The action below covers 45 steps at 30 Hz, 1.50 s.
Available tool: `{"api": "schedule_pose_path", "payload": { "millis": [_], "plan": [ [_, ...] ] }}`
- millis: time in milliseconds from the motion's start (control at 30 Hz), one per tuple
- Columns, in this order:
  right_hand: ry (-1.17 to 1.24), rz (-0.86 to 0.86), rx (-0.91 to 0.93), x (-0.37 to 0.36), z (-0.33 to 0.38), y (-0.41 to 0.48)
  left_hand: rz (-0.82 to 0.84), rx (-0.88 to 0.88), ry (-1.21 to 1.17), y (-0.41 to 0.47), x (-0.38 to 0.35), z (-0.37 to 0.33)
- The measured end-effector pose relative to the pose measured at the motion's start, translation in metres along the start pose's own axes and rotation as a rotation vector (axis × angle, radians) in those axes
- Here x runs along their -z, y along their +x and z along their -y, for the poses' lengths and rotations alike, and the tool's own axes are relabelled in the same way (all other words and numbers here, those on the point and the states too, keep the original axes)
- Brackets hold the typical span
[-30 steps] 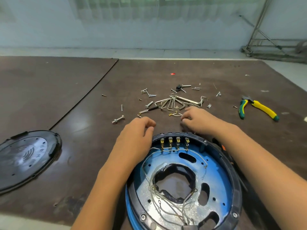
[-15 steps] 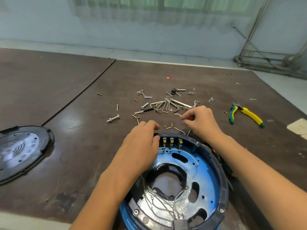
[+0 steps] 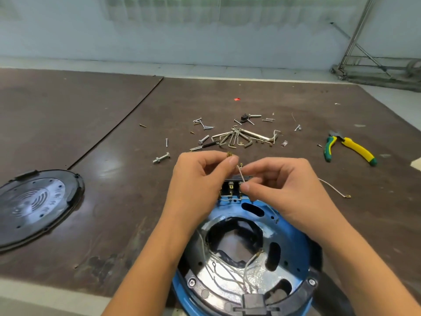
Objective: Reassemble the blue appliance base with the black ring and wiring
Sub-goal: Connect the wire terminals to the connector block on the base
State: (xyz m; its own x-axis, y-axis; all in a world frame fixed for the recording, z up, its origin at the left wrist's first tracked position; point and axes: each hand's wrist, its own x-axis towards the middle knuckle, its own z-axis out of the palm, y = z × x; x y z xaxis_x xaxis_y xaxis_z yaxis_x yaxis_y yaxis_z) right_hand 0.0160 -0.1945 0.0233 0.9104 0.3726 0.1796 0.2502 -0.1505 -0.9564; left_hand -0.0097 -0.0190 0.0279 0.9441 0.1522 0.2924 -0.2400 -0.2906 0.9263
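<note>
While both hands work above its far rim, nothing steadies the round blue metal appliance base [image 3: 293,245]. It lies flat on the dark brown table [image 3: 127,213] directly in front of me, open side up, seated in its black plastic ring [image 3: 304,290].

**Grip state.** My left hand [image 3: 198,181] pinches a small brass terminal [image 3: 229,154] between thumb and forefinger. My right hand [image 3: 282,190] pinches a thin white wire [image 3: 240,173] the same way, lower down. The remaining fingers curl loosely. I cannot tell whether the terminal is already joined to the wire.

**Hazards.**
- A slack pinch may drop the terminal. It could fall through the base's central opening or land among the scattered silver screws and hex keys [image 3: 239,137].
- Pulling on the wire may drag the unheld base, or strain the joint at the black terminal block [image 3: 232,187].
- Sharp bending at the pinch may break the fine conductor.
- The wire may snag the tangle of white wiring [image 3: 230,277] inside the base.

**Orientation.** The wire's long axis runs nearly upright in view. It rises from my right fingertips, just above the terminal block, and leans slightly left toward my left fingertips. Its free end points up and away from me. The base sits with the terminal block on its far edge.
</note>
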Motion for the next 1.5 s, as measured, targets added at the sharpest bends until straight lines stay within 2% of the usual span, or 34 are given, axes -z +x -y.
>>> {"api": "schedule_pose_path", "payload": {
  "millis": [133,200,300,400,467,633,800,900,1000,1100,1200,1267,1367,1500],
  "plan": [
    [-0.164,0.032,0.050,0.010,0.000,0.001,-0.048,0.010,0.041,0.000,-0.002,0.003],
    [-0.227,-0.028,0.089,0.015,-0.002,0.003,-0.052,-0.068,0.202,0.000,-0.005,0.004],
    [-0.165,-0.043,0.098,0.018,-0.004,0.004,0.046,-0.151,0.468,-0.004,-0.010,0.001],
    [-0.241,0.000,0.109,0.014,-0.007,0.004,0.136,-0.154,0.585,-0.007,-0.015,-0.001],
    [-0.279,0.022,0.107,0.012,-0.009,0.006,0.131,-0.181,0.667,-0.008,-0.016,0.001],
    [-0.259,0.038,0.108,0.013,-0.013,0.007,0.141,-0.172,0.653,-0.007,-0.014,0.005],
    [-0.315,0.033,0.124,0.015,-0.017,0.010,0.273,-0.141,0.644,-0.003,-0.006,0.008],
    [-0.327,0.029,0.112,0.016,-0.017,0.011,0.291,-0.133,0.653,-0.003,-0.006,0.008],
    [-0.391,0.003,0.103,0.015,-0.021,0.012,0.256,-0.170,0.753,-0.004,-0.011,0.010],
    [-0.565,-0.025,0.122,0.016,-0.026,0.016,0.256,-0.202,0.921,-0.005,-0.014,0.013],
    [-0.803,0.057,0.103,0.016,-0.031,0.021,0.292,-0.192,1.046,-0.003,-0.013,0.016],
    [-0.892,0.129,0.044,0.012,-0.034,0.023,0.329,-0.143,1.028,0.001,-0.012,0.016],
    [-0.889,0.204,0.038,0.009,-0.036,0.022,0.372,-0.107,1.004,0.004,-0.014,0.016],
    [-0.860,0.214,0.080,0.009,-0.033,0.021,0.388,-0.084,0.986,0.003,-0.017,0.017]
  ]
}}
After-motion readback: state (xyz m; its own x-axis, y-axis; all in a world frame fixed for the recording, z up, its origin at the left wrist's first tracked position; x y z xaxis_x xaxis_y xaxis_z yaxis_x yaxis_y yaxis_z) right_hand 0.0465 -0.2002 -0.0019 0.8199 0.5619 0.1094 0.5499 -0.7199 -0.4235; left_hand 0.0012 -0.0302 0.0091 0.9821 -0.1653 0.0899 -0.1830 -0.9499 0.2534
